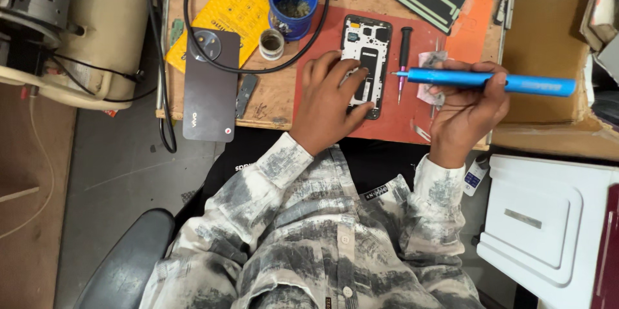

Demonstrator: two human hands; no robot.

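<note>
Red rubbery mat [400,125] covers the near middle of the wooden desk [277,93], and on it lies the opened phone [365,45], back cover off and its innards facing up, long axis running away from the person. The left hand [332,99] lies flat over the phone's near half, fingers [353,77] spread and pressing down rather than gripping; judging by the pose, this pins the body so it cannot slide. The right hand [467,106] is closed around a blue pen-shaped electric screwdriver [483,80], held level with its thin tip pointing left toward the phone's right edge, just short of touching it. A small black-handled screwdriver [403,51] lies on the mat between tip and phone, within easy reach.

A blue plastic cup [293,0] stands just beyond the mat's far left corner; it holds something dark and loose at the bottom, too small to tell apart. Beside it sits a small round tin [271,43], contents unclear. A removed grey back cover [211,83] rests at the desk's left edge, partly over a yellow sheet [225,16].
</note>
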